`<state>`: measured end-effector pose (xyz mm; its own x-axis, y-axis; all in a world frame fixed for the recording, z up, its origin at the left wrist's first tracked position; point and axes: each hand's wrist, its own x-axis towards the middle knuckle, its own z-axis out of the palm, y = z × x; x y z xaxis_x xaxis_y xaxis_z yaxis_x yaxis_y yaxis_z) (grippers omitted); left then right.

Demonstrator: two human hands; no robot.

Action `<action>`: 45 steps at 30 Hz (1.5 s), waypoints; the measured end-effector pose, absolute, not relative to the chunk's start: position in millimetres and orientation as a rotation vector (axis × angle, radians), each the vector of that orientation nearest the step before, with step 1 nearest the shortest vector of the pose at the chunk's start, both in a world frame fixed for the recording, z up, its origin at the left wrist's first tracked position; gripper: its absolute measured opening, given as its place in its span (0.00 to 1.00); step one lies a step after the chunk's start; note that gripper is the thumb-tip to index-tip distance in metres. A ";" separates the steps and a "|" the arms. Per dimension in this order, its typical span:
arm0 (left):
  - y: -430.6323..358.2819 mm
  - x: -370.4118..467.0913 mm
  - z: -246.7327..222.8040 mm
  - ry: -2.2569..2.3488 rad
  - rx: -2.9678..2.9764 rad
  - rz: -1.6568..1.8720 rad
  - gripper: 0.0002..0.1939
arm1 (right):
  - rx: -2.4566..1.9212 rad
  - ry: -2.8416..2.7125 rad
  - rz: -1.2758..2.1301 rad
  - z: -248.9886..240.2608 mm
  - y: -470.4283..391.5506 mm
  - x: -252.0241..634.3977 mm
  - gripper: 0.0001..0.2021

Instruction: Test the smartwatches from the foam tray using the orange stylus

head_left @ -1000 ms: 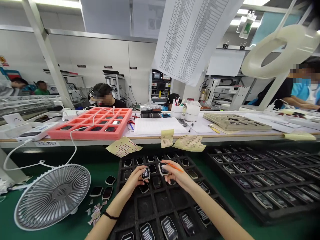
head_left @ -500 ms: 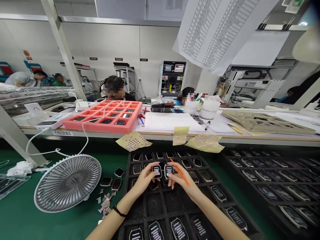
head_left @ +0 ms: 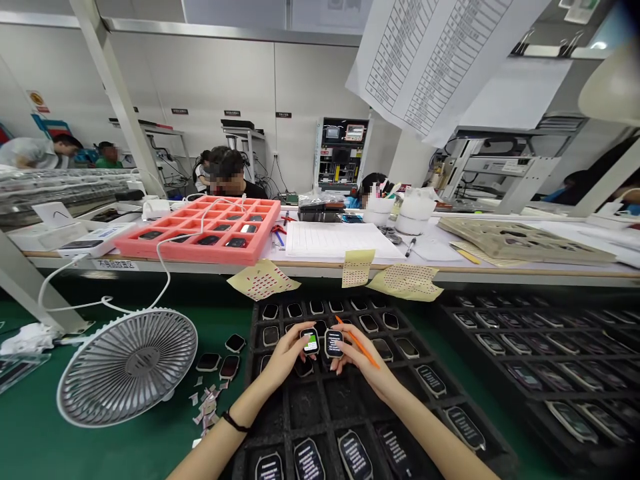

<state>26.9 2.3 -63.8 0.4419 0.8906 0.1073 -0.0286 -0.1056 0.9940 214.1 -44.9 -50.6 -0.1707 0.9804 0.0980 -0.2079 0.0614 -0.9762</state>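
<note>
- One watch (head_left: 309,341) is in the left hand (head_left: 289,351), fingers clamped on its casing, thumb over the green-and-white screen.
- I find a second watch (head_left: 333,343) clamped in the right hand (head_left: 361,359), white text on its dark screen.
- Both are above the black tray (head_left: 307,404), side by side; contact between them, I cannot tell.
- An orange stick (head_left: 364,350) lies along the right hand; its grip is unclear to me.
- I judge this handling best done by the rims, thumbs light, screens facing up, stick tip off the glass.
</note>
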 end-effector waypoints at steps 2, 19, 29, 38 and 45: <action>2.4 26.7 -64.8 0.798 1.462 0.940 0.19 | -0.918 -1.232 1.354 -52.0 -45.0 214.1 0.14; -2.5 28.1 -63.2 0.756 1.519 0.887 0.20 | -0.956 -1.250 1.325 -51.3 -43.9 213.8 0.14; -0.2 27.1 -63.5 0.826 1.517 0.906 0.18 | -0.882 -1.244 1.380 -48.2 -45.2 215.5 0.12; 0.5 26.8 -67.4 0.765 1.511 0.897 0.18 | -0.876 -1.305 1.360 -52.4 -44.6 215.7 0.14; -1.4 27.9 -64.1 0.767 1.528 0.948 0.18 | -0.895 -1.260 1.356 -51.8 -44.7 214.7 0.13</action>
<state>27.9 -1.4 -64.1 0.4654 0.8710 0.1573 -0.0277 -0.1633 0.9862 214.7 -44.7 -51.8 -0.1886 0.9746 0.1210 -0.1917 0.0843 -0.9778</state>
